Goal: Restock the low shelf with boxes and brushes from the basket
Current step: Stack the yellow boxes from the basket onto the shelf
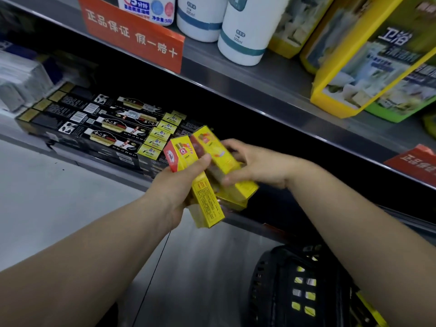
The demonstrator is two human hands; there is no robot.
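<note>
Left hand (pixel 175 185), right hand (pixel 253 165) gripping seemingly several yellow boxes (pixel 213 161)

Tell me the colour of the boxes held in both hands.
Mainly yellow, with red end panels, seen in the head view: boxes.

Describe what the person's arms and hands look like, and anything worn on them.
Both forearms are bare from the frame edge to the wrist: no sleeves show. The left hand and right hand wear no gloves; no watch, ring or bracelet is visible.
</note>
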